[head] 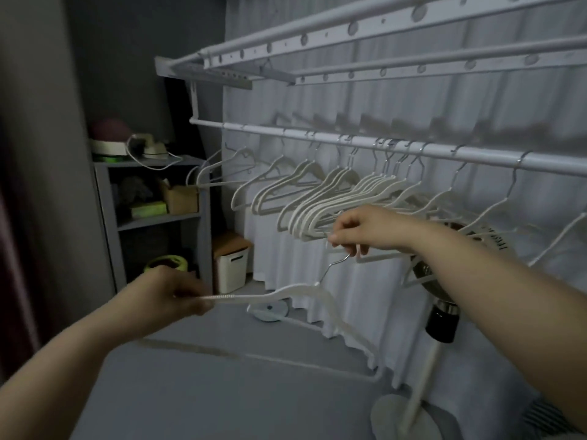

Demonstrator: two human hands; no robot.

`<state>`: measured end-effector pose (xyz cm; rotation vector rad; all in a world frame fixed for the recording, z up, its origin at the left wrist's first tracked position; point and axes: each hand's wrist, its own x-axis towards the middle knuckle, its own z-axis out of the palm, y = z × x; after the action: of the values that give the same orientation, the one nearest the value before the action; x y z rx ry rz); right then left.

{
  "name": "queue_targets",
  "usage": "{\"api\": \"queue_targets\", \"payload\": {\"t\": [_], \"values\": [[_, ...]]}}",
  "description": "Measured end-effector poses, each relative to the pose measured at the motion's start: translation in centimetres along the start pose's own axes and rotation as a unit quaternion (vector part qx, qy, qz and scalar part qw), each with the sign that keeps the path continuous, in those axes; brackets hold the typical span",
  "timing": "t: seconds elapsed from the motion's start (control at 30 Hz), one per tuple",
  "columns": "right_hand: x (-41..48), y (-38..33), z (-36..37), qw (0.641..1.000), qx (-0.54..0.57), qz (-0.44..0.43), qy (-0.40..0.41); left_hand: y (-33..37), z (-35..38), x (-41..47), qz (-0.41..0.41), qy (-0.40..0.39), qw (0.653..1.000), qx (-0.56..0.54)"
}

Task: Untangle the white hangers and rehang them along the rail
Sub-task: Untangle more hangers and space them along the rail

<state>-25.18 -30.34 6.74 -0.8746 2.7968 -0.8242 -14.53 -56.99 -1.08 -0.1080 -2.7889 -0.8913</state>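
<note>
Under rail (349, 140), hands (173, 296) (357, 228) grip hangers (305, 292) — lettering (500, 239) blurred

This looks like a home laundry or closet corner. A white drying rack (349, 36) runs across the top of the frame, and below it a rail (317, 138) carries a row of white hangers (333, 198) in front of a pale curtain (349, 100). At the left, a grey shelf unit (158, 217) holds an iron (152, 147) and a cardboard box (182, 198). A lidded storage bin (230, 265) sits on the floor beside it, and a standing fan (441, 315) is at the lower right.
</note>
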Motion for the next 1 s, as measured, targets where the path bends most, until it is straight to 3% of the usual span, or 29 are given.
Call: {"api": "queue_targets", "payload": {"t": [0.13,0.27,0.33,0.53,0.7,0.8,1.0], "values": [[-0.5,-2.4,1.9,0.995,0.095,0.017,-0.013,-2.9,-1.1,-0.8,-0.016,0.015,0.999,-0.033],[-1.2,-4.4,3.4,0.985,0.167,0.032,0.001,-4.4,-1.1,-1.1,-0.018,0.140,0.990,-0.010],[-1.5,-5.3,3.9,0.975,0.220,0.042,0.013,-3.8,-0.7,-1.5,-0.011,0.159,0.987,-0.034],[-1.7,-7.4,4.9,0.926,0.364,0.071,0.075,-0.8,2.1,-1.9,0.052,0.040,0.992,-0.107],[-2.6,-8.0,4.8,0.886,0.444,0.064,0.115,1.7,5.3,-2.0,0.050,-0.083,0.976,-0.194],[-3.2,-8.2,5.0,0.852,0.498,0.066,0.147,3.2,6.3,-2.0,0.039,-0.138,0.970,-0.197],[-3.9,-7.2,4.5,0.819,0.526,0.075,0.216,5.6,7.9,-2.2,0.042,-0.202,0.965,-0.163]]}}
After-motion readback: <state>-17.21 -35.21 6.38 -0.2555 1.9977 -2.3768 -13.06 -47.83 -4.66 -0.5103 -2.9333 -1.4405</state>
